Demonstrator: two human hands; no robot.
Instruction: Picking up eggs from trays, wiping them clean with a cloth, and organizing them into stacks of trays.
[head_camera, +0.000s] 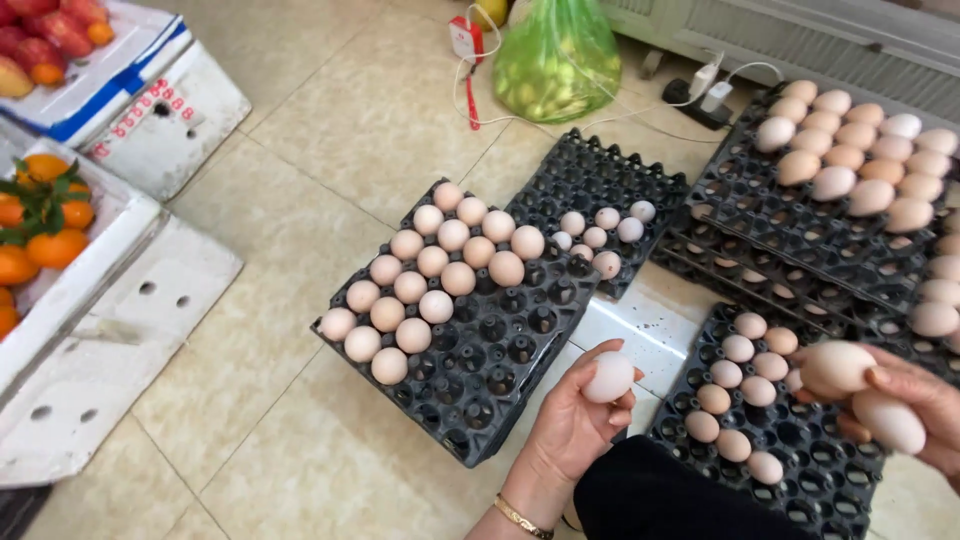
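Note:
My left hand (575, 420) holds one pale egg (609, 377) between thumb and fingers, just off the near right corner of a black egg tray (500, 350) that is partly filled with pale eggs. My right hand (915, 405) at the right edge grips two eggs, a tan egg (837, 367) and a paler egg (889, 421). It hovers over another black tray (820, 470) that has several eggs on its left side. A gold bracelet circles my left wrist.
A small tray (590, 180) with several small whitish eggs lies behind. Stacked trays (790, 240) with tan eggs stand at the right. A green bag of fruit (556, 55), a charger and cables lie at the back. White foam boxes (120, 290) of oranges and red fruit stand left.

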